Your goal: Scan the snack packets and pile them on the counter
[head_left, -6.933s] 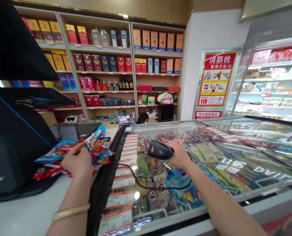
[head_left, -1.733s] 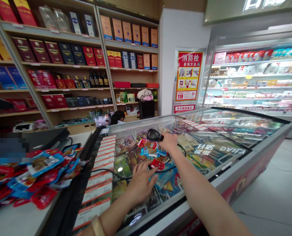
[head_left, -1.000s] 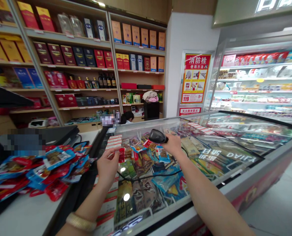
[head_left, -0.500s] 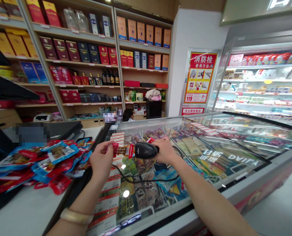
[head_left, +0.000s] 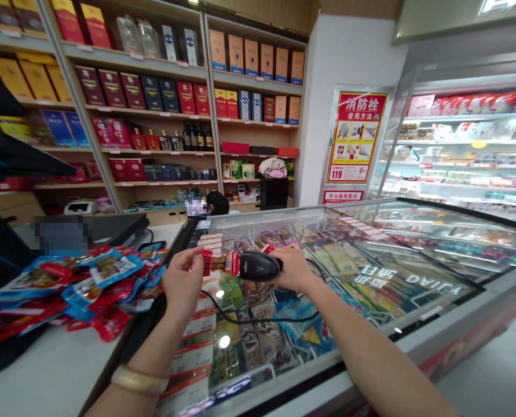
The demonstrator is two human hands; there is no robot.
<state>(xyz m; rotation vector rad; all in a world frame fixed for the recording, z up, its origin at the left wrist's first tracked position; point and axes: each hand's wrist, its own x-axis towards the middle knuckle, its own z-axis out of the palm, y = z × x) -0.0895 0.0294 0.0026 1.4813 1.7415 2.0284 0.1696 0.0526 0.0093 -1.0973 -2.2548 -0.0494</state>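
Observation:
My left hand (head_left: 183, 284) pinches the left end of a small red snack packet (head_left: 219, 263) that has a see-through middle. In my right hand (head_left: 293, 266) is a black barcode scanner (head_left: 258, 266), its head pointing left over the packet's right end. A bit of red wrapping (head_left: 268, 248) shows just behind the scanner, beside my right fingers; I cannot tell whether it belongs to the same packet. Both hands are above the glass lid of a chest freezer (head_left: 327, 370). The scanner's black cable (head_left: 258, 320) loops down over the glass.
A heap of red and blue snack packets (head_left: 110, 266) lies on the white counter (head_left: 36, 376) at left. Price labels line the freezer's left side. Behind stand shelves of boxes and bottles (head_left: 192, 136), and a person's head (head_left: 218, 202) shows low down. A lit chiller (head_left: 470, 139) stands at right.
The whole view has shifted slightly, so everything sits a little further right. Both hands keep their holds, with the packet and scanner in nearly the same position relative to each other.

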